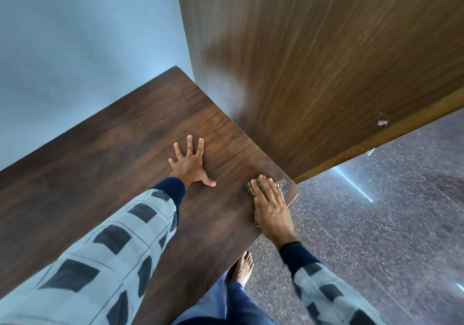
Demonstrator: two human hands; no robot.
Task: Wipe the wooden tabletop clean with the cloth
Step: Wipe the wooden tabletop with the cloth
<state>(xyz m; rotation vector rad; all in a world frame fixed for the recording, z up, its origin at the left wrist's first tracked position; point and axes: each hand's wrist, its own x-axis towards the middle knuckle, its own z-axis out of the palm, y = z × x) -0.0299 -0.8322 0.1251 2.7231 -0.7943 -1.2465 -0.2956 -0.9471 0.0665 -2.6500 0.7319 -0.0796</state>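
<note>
The dark wooden tabletop (pixel 105 164) runs from the lower left to a corner at the right. My left hand (pixel 189 164) lies flat on it with fingers spread, holding nothing. Near the table's right front corner my right hand (pixel 271 206) presses flat on a small greenish-brown cloth (pixel 251 188); only the cloth's far edge shows past the fingertips. A pale scuffed patch (pixel 285 188) marks the wood just right of the cloth.
A tall wooden door or cabinet panel (pixel 339 61) stands against the table's right end. A pale blue wall (pixel 75 48) backs the table. Speckled stone floor (pixel 376 224) lies to the right, with my bare foot (pixel 243 267) below the table edge.
</note>
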